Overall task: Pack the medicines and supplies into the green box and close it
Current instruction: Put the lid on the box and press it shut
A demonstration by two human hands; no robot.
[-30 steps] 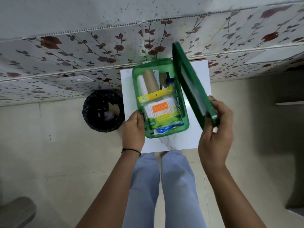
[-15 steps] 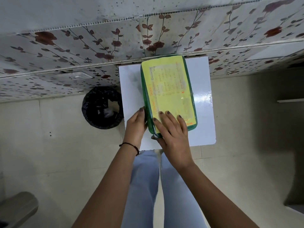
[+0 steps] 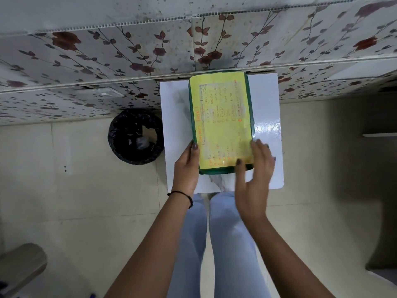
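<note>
The green box [image 3: 221,170] stands on a small white table [image 3: 176,117] with its lid down. A yellow sheet with orange writing [image 3: 223,119] covers the lid. The medicines and supplies inside are hidden. My left hand [image 3: 187,168] rests against the box's near left side, thumb on the lid's edge. My right hand [image 3: 254,175] is blurred at the near right corner, fingers spread, thumb tip touching the lid's front edge.
A bin lined with a black bag [image 3: 136,136] stands on the floor left of the table. A wall with floral panels [image 3: 107,61] runs right behind the table. My legs in light jeans [image 3: 214,244] are below the table's near edge.
One second ago my right hand held the lid upright over the filled box. It swung the lid down, pressed flat on it, then slid right to the near right corner.
</note>
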